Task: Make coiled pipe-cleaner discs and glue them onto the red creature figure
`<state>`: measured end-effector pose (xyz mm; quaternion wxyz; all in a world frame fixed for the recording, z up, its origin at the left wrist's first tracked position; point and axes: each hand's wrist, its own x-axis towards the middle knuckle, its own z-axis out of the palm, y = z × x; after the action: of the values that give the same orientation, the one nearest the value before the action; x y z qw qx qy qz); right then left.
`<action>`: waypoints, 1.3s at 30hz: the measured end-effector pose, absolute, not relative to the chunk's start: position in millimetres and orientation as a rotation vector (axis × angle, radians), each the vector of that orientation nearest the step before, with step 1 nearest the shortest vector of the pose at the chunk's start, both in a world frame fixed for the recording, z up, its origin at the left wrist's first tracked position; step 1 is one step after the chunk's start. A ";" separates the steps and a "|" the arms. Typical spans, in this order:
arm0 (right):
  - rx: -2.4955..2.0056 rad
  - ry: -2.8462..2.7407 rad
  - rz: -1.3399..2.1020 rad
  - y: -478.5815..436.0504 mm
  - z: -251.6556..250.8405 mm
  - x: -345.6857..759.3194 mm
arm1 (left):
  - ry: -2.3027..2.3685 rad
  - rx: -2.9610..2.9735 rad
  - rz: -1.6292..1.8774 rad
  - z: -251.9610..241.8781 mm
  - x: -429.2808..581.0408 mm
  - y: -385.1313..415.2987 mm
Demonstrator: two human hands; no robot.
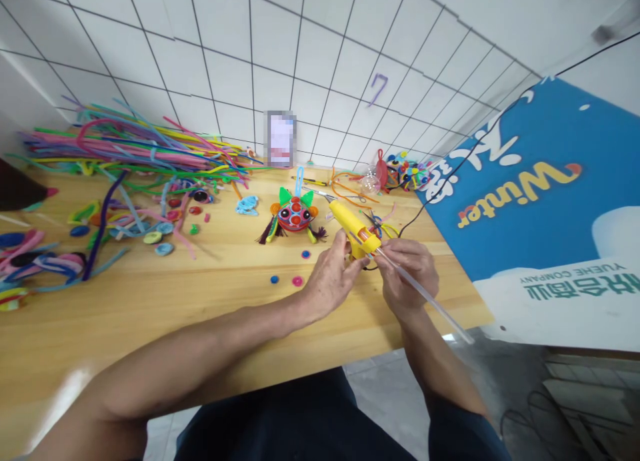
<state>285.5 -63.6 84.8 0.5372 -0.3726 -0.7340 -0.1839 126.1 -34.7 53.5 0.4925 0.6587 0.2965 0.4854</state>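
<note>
Head view: your left hand (330,278) has its fingers curled round the grip of the yellow glue gun (353,231), holding it just above the wooden table (150,301) near the right front edge. The nozzle points away from you and to the left. Your right hand (407,271) sits just behind the gun, fingertips pinched narrow on the clear glue stick (425,294) where it meets the back of the gun. The stick slants down to the right, past the table edge and over the floor.

Straight ahead of the nozzle and near it stands a small craft figure (293,214) with a red body, green ears and dark tassels. Three loose buttons (297,281) lie on the bare wood between that figure and your left wrist. A light blue scrap (247,204) lies just left of the figure.

A black cable (450,174) runs from the gun area up across the blue signboard (540,194), which leans at the table's right end, close by your right hand. Behind the gun, tangled orange and coloured wire lies with a cluster of bright bits (405,169) near the wall.

The far left of the table is heaped with pipe cleaners (125,148), with more strands and round pieces scattered in front of them, well apart from your hands. A blurred upright object (281,138) leans on the tiled wall (300,41), where a purple 7 (379,88) is written.
</note>
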 end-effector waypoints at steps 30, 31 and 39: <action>-0.927 -1.689 -0.434 -69.3 71.1 292.2 | 0.842 1.855 1.209 44.4 125.8 -32.5; -0.943 -1.685 -0.439 -69.1 70.1 292.2 | 0.840 1.855 1.199 45.4 125.0 -32.6; -0.964 -1.651 -0.433 -67.4 67.9 289.8 | 0.845 1.845 1.177 52.5 121.1 -33.8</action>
<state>289.8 -67.4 67.9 0.5570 -0.4087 -0.6994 -0.1834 121.1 -33.8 52.5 0.3872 0.7251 0.3321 0.4627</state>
